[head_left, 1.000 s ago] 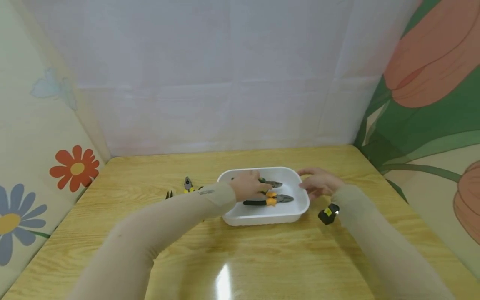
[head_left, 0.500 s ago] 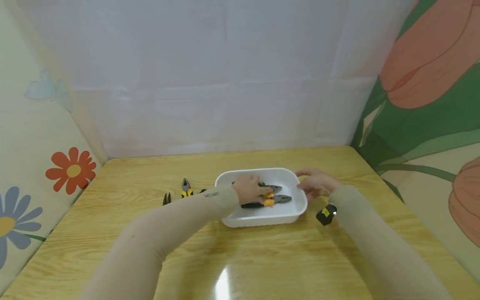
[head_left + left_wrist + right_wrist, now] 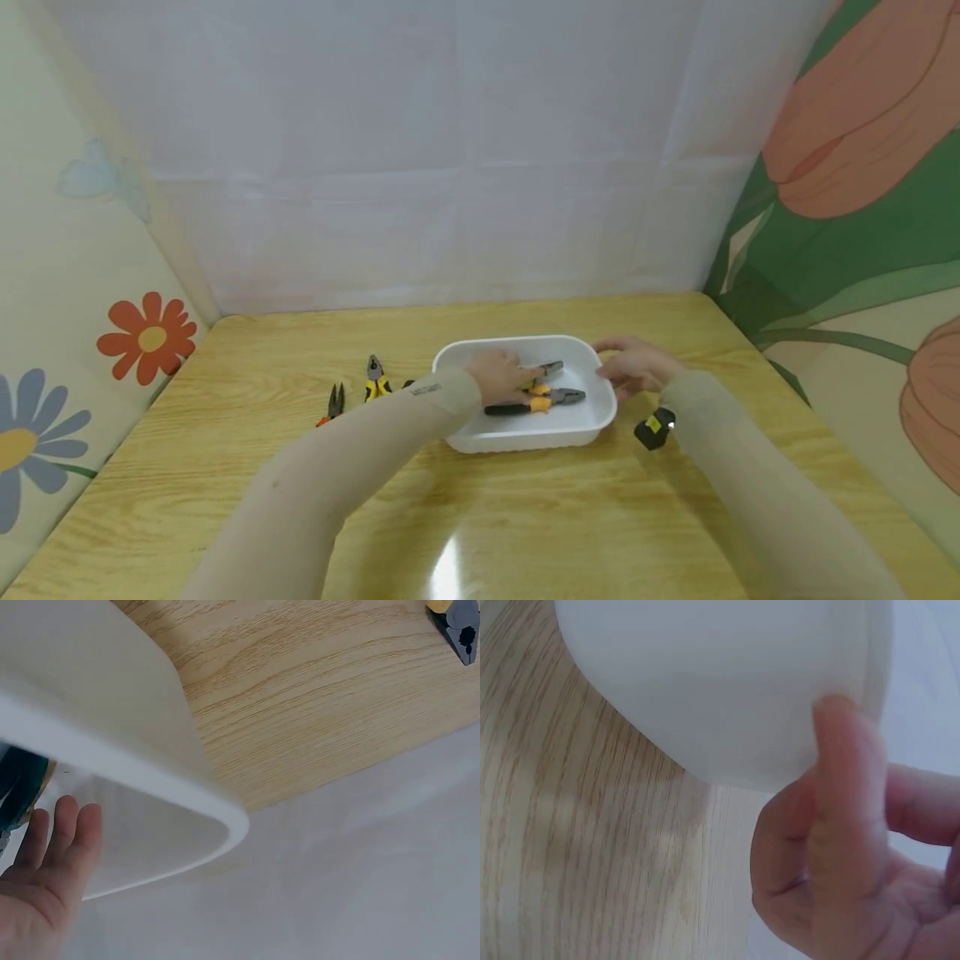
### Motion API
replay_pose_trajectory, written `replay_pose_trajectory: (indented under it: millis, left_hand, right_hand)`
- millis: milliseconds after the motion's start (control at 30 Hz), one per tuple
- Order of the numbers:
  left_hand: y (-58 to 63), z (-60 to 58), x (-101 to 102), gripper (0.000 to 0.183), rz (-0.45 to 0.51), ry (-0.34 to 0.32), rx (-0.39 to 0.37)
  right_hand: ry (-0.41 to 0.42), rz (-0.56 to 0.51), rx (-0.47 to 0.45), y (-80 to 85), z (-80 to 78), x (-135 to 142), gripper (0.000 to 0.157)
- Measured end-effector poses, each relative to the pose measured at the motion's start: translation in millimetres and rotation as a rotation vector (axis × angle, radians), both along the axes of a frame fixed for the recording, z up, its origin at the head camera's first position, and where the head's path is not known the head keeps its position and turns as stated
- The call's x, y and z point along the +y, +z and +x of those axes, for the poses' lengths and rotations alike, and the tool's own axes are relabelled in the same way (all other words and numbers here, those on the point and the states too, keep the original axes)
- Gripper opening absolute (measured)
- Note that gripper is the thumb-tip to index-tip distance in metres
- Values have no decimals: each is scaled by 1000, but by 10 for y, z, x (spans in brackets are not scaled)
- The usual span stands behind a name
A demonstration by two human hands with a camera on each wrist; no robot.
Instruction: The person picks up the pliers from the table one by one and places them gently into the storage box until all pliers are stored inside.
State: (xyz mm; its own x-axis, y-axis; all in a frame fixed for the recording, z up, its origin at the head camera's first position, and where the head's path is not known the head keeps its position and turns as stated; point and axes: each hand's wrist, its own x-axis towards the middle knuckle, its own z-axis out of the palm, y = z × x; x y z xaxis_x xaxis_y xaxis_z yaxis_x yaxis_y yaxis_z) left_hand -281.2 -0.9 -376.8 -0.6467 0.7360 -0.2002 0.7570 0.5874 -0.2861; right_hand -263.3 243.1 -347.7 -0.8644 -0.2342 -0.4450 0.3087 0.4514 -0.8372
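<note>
A white plastic tray [image 3: 525, 437] stands on the table. Inside it lie combination pliers [image 3: 536, 404] with black and orange handles, and behind them a second pair of pliers [image 3: 552, 367]. My left hand [image 3: 497, 379] is down in the tray over the second pair's handles. In the left wrist view its fingers [image 3: 86, 832] are nearly straight, right beside a dark green handle [image 3: 26, 780]. My right hand [image 3: 637, 364] holds the tray's right end, the thumb [image 3: 847, 795] pressed to the outer wall just below the rim and the other fingers bent.
A black and yellow tape measure [image 3: 655, 428] lies by my right wrist. Left of the tray are yellow-handled pliers [image 3: 375, 379] and needle-nose pliers [image 3: 334, 403] with red on the handle, partly behind my left forearm. A white cloth hangs behind the table.
My left hand has shifted slightly right and covers the green handle that showed earlier. My left forearm has moved right, uncovering more of the needle-nose pliers. The right hand stays put.
</note>
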Motion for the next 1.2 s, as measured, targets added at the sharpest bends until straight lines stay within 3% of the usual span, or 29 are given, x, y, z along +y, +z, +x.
replay_pose_trajectory:
  millis: [267,333,500,600,933,1200]
  left_hand:
    - [165,113,-103,55,90,51,-53]
    - [128,78,-151,54,141,46,-49]
    - [147,77,-241,54,186,118,-39]
    - [229,139,-287,52,213,168,-29]
    - [306,302,-498,51,378,137,25]
    - [279,313,-665,52,538,133,57]
  right_hand:
    - [7,20,7,15,-3,-4,60]
    - [7,19,7,19,-7,-5,60]
    - [6,27,8,12,-20,-5,61]
    - [4,30,11,7,-21,-1,61]
    - [5,25,14,1,-1,-17,62]
    - [23,46,11,35,18,-8,61]
